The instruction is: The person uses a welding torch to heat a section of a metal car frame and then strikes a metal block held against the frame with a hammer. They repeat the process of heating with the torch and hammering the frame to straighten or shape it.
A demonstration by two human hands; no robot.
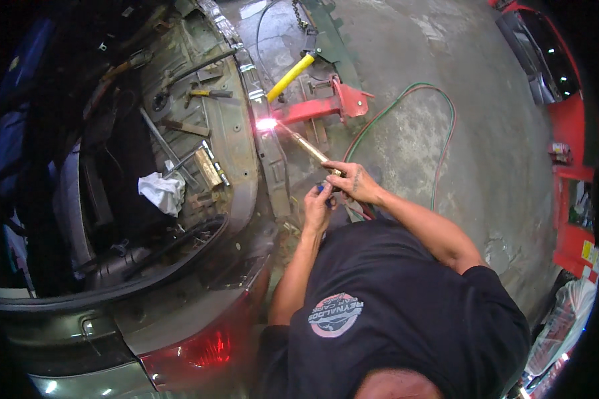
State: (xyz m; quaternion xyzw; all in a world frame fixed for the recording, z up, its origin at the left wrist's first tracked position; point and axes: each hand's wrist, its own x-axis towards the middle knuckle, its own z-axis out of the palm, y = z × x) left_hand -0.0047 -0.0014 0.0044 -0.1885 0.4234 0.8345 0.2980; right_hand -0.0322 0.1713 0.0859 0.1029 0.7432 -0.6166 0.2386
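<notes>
Fingers of my right hand (356, 183) wrap the rear of the long brass-coloured gas torch (307, 147), clamped on its handle, while my left hand (318, 207) pinches a small blue part at the torch's base just below; both hands sit close together, almost touching. From there I see the torch run up and to the left, its tip ending in a bright pink-white flame (267, 124) that meets the bare grey sheet-metal edge of the stripped car body (243, 143). Twin green and red hoses (439, 126) loop away from my hands across the grey concrete floor (446, 60). Just beyond the flame stands a red metal clamp fixture (329, 103) with a yellow-handled bar (290, 76) leaning over it, close to the torch's line. Inside the open body shell lie a crumpled white rag (162, 191), a brass-coloured block (207, 169) and loose steel rods, well clear of my hands. The red tail lamp (203, 349) sits at the bottom, near my black shirt.
</notes>
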